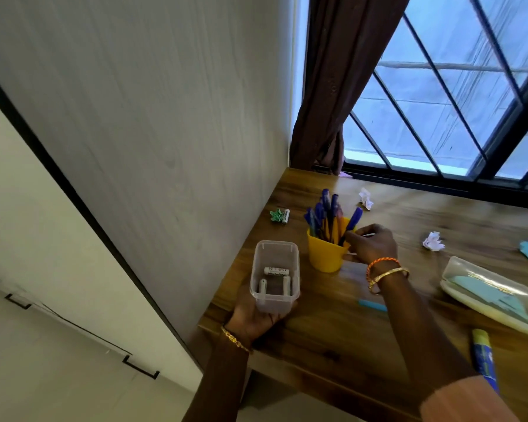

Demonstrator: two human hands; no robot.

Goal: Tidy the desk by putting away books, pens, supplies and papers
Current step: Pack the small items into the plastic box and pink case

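Forearms fill the bottom of my view. My left hand (258, 315) cups a clear plastic tub (274, 274) from below at the desk (333, 339) corner, three batteries (275, 280) inside. My right hand (372, 243) reaches forward, fingers curled beside the yellow cup (325, 254); something thin and white seems pinched, can't tell what. Pens (328, 216) are already upright in the cup. Partway done, I'd say. Left to clear: loose battery (285, 216) with a green scrap (276, 215) by the wall, crumpled papers (433, 241), pencil pouch (494, 295), glue stick (483, 357).
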